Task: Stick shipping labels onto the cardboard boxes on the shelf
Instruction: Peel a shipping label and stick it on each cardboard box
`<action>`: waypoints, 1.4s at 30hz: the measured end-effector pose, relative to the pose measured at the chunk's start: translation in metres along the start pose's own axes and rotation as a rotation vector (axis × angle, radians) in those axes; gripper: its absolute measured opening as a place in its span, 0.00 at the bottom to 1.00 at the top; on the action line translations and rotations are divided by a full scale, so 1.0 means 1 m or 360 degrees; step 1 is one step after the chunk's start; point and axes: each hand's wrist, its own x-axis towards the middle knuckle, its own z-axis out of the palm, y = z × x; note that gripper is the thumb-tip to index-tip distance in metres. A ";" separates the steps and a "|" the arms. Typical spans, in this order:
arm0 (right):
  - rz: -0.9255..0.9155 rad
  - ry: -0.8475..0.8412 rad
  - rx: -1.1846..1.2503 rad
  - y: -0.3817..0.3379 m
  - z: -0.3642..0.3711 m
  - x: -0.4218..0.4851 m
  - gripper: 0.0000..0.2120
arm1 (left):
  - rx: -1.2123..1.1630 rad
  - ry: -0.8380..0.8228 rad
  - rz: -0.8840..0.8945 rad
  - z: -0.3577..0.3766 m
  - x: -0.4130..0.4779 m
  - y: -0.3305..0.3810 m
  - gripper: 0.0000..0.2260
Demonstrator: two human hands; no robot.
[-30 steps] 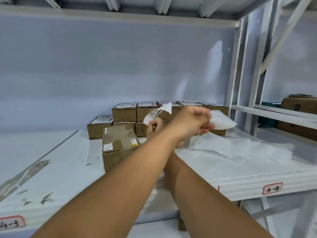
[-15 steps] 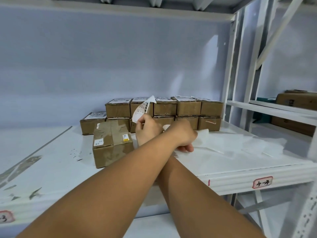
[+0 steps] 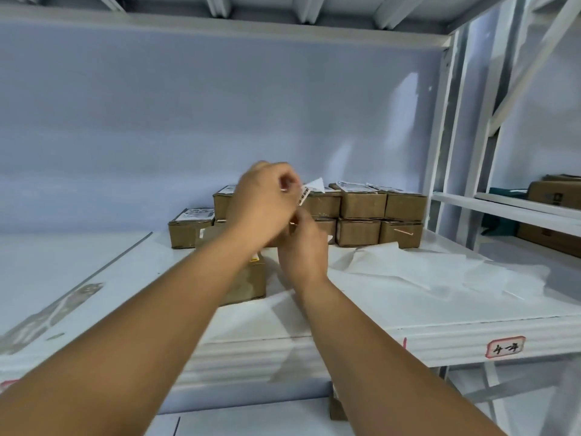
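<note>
Both hands are raised close together over the shelf (image 3: 440,313). The left hand (image 3: 262,202) pinches a shipping label (image 3: 305,195) at its fingertips, and the strip curls up to its right. The right hand (image 3: 303,248) sits just below it with fingers curled toward the label's lower end; blur hides whether they grip it. Stacked cardboard boxes (image 3: 361,202) stand right behind the hands, and a single box (image 3: 248,280) lies under the left forearm. Loose white backing sheets (image 3: 424,267) lie to the right of the right hand.

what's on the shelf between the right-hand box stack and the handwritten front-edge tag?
Head view: crumpled white paper sheets lie on the shelf between the box stack and the tag.
</note>
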 end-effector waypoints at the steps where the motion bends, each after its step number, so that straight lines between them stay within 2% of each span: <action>1: -0.0010 0.0028 0.0000 -0.001 -0.001 0.001 0.07 | -0.0051 -0.0019 -0.0061 -0.008 0.005 -0.015 0.06; 4: -0.0065 0.0070 0.0077 -0.009 -0.005 -0.001 0.06 | -0.0372 -0.0333 -0.0209 -0.028 0.008 -0.048 0.08; 7: -0.0177 0.0022 0.0131 -0.014 -0.003 -0.003 0.04 | -0.0619 -0.0621 -0.0221 -0.034 0.000 -0.063 0.08; 13: -0.0420 -0.0048 0.0090 -0.015 0.001 -0.003 0.04 | -0.0620 -0.0446 -0.0050 -0.029 -0.004 -0.080 0.09; 17: -0.0480 -0.0112 0.0068 -0.018 0.001 -0.005 0.03 | -0.0728 -0.0198 -0.0259 -0.025 -0.005 -0.087 0.08; 21: -0.0369 -0.0216 0.0211 -0.023 -0.005 -0.007 0.07 | -0.0841 0.0033 -0.0453 -0.032 -0.003 -0.089 0.06; 24: -0.0264 -0.0180 0.0243 -0.025 -0.008 -0.007 0.09 | -0.0982 0.0116 -0.0559 -0.039 -0.004 -0.090 0.09; 28: -0.0004 -0.0187 0.0538 -0.027 -0.014 -0.002 0.12 | -0.0913 -0.0031 -0.0562 -0.042 -0.011 -0.093 0.12; 32: 0.0399 -0.0540 0.1168 -0.029 -0.015 0.000 0.11 | -0.0929 -0.0173 -0.0611 -0.048 -0.023 -0.097 0.13; 34: 0.0481 -0.0674 0.1138 -0.030 -0.013 -0.002 0.10 | -0.1084 -0.0204 -0.0652 -0.055 -0.029 -0.099 0.14; 38: 0.0467 -0.0651 0.1088 -0.028 -0.015 -0.001 0.09 | -0.1500 -0.0252 -0.0723 -0.065 -0.040 -0.103 0.15; 42: 0.0515 -0.0769 0.1126 -0.029 -0.017 -0.002 0.11 | -0.1585 -0.0265 -0.0717 -0.067 -0.043 -0.101 0.15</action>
